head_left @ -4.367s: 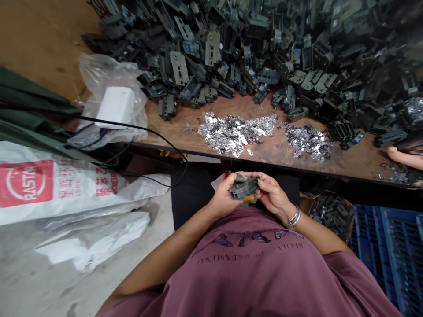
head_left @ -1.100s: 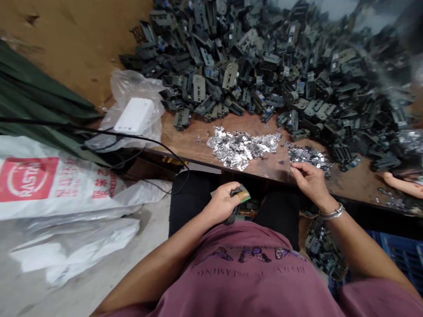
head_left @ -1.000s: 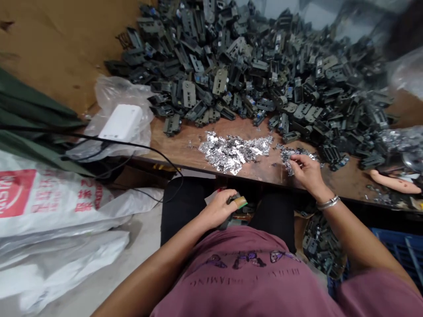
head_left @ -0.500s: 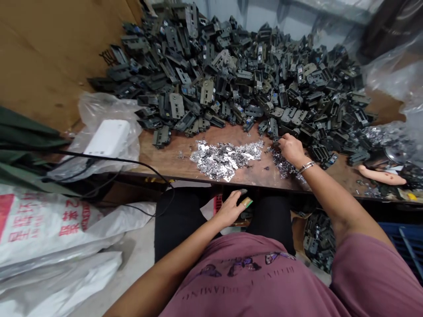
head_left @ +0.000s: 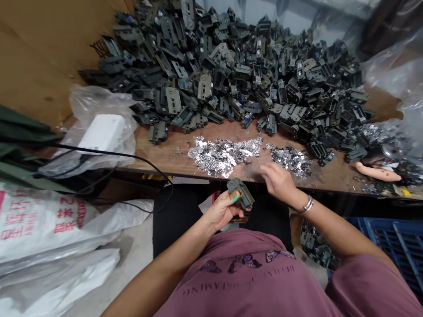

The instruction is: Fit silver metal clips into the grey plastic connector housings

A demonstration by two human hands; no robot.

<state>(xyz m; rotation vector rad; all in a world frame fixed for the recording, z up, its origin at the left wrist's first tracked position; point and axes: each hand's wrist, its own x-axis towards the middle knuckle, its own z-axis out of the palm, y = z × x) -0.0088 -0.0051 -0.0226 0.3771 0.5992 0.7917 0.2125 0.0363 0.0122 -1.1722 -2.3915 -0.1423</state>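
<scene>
My left hand [head_left: 224, 210] is closed round a dark grey slotted housing [head_left: 240, 193], held over my lap just below the bench edge. Green and tan wrapping covers the tip of its thumb. To the right, my right hand [head_left: 277, 181] hovers at the bench's front edge, apart from the housing. Motion smears its fingertips, so whether they pinch anything cannot be made out. Behind the hands lie a heap of small shiny metal plates [head_left: 220, 155] and a smaller, darker heap of metal pieces [head_left: 291, 161].
A large pile of similar grey housings [head_left: 231, 79] covers the back of the wooden bench [head_left: 158, 159]. At left, a white box [head_left: 103, 133] rests on clear plastic, with a black cable [head_left: 132, 155] crossing in front. A box of parts [head_left: 313, 242] stands below right, near a blue crate [head_left: 390, 242].
A grey housing is now in my left hand, which was without one before. My right hand has come back from the front of the pile towards my lap.
</scene>
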